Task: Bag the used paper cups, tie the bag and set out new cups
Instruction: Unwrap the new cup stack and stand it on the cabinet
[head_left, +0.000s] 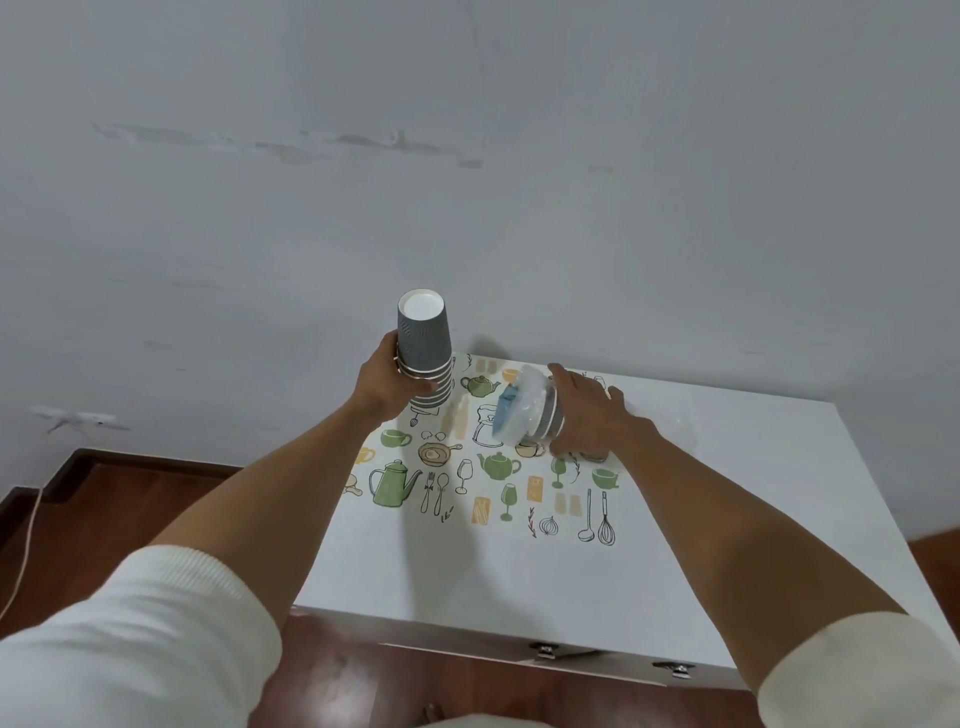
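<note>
You saw grey ribbed cups (423, 353) with white bases and rims, a clear bag (519, 415) showing blue inside, a white desk (727, 493) printed with green teapots and yellow kitchenware, cream sleeves (130, 649), and a reddish-brown floor (104, 509).

Both my arms are stretched out in front with white sleeves pushed up past the elbows, my left hand (382, 382) raised a bit with fingers curled tight around what it's holding, and my right hand (589, 415) lower, palm down, fingers spread and clamped over its load.
</note>
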